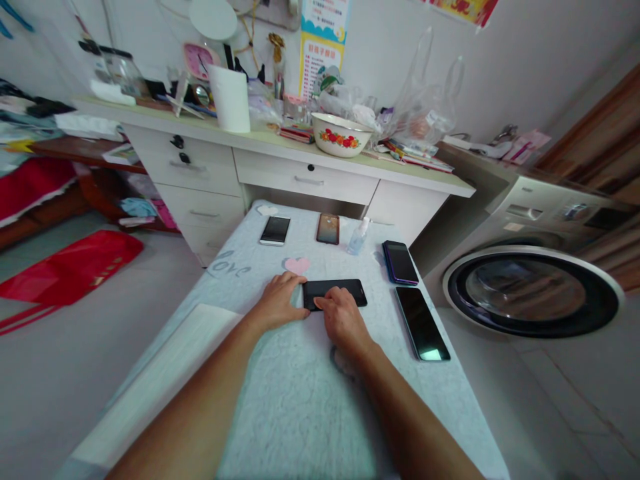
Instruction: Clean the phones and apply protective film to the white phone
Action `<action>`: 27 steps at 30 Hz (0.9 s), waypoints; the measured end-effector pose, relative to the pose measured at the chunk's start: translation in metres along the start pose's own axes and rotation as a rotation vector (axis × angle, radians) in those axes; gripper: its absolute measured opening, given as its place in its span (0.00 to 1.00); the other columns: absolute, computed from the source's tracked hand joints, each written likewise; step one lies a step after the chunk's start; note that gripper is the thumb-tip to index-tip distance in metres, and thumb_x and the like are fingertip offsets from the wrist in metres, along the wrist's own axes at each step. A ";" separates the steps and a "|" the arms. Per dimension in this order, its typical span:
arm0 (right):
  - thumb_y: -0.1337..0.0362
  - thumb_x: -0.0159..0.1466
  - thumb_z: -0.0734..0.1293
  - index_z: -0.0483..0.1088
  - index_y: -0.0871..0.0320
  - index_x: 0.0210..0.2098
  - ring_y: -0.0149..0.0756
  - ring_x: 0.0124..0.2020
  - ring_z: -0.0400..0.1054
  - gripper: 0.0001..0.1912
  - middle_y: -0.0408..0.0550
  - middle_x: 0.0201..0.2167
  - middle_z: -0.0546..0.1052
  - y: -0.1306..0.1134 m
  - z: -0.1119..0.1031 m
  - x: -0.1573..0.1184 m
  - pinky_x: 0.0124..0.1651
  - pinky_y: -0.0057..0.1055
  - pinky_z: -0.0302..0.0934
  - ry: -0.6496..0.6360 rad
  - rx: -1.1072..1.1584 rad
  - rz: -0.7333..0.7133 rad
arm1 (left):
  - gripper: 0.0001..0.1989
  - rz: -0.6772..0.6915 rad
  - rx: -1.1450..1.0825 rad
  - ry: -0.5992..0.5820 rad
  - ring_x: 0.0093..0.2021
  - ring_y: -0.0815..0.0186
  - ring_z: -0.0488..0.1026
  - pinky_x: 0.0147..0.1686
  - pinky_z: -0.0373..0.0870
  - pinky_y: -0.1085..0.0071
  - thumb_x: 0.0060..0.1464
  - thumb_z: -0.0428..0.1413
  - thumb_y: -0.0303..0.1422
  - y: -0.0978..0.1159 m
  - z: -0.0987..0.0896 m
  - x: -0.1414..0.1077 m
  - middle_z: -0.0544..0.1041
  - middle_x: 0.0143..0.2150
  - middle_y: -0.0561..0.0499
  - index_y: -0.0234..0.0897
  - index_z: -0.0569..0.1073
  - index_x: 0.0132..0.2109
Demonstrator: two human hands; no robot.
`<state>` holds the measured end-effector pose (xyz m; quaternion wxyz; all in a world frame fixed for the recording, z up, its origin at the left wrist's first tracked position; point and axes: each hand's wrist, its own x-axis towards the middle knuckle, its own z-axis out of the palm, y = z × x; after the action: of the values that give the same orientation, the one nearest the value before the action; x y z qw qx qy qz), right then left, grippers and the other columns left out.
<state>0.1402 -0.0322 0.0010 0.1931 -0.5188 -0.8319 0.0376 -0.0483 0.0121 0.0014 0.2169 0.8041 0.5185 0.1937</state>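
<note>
A black smartphone lies sideways on the cloth-covered table, screen up. My left hand grips its left end, with the thumb on the near corner and the fingers at the far corner. Over the middle of the screen, my right hand is curled with its fingertips down on the glass; whether something small is pinched there is hidden. Just beyond the phone, a pink heart is printed on the cloth. A small clear spray bottle stands farther back.
Around the table lie a white-edged phone, a brown phone or case, a purple-edged phone and a large dark phone. A long pale strip lies at left. Behind stands a cluttered desk; a washing machine is at right.
</note>
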 end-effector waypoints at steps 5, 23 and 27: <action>0.71 0.65 0.59 0.76 0.54 0.41 0.37 0.36 0.59 0.15 0.49 0.33 0.69 0.028 -0.007 -0.007 0.40 0.31 0.53 0.047 -0.007 0.116 | 0.31 0.013 -0.012 0.004 0.53 0.52 0.65 0.54 0.61 0.58 0.39 0.63 0.37 -0.002 0.000 0.000 0.68 0.53 0.45 0.41 0.67 0.53; 0.67 0.67 0.58 0.78 0.59 0.40 0.38 0.38 0.63 0.16 0.51 0.34 0.72 0.079 -0.014 0.002 0.44 0.31 0.55 0.194 0.022 0.319 | 0.31 0.045 -0.030 0.007 0.54 0.53 0.64 0.55 0.60 0.59 0.41 0.61 0.38 -0.006 0.002 -0.001 0.66 0.54 0.45 0.40 0.66 0.54; 0.68 0.67 0.59 0.78 0.59 0.40 0.37 0.38 0.65 0.14 0.51 0.33 0.73 0.079 -0.021 -0.001 0.44 0.30 0.56 0.165 0.031 0.318 | 0.31 0.037 -0.027 0.002 0.55 0.53 0.63 0.56 0.60 0.59 0.41 0.61 0.38 -0.007 0.003 -0.001 0.66 0.55 0.45 0.39 0.66 0.54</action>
<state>0.2157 0.0002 -0.0008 0.2605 -0.6419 -0.7202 0.0378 -0.0524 0.0139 -0.0051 0.2234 0.8104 0.5012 0.2054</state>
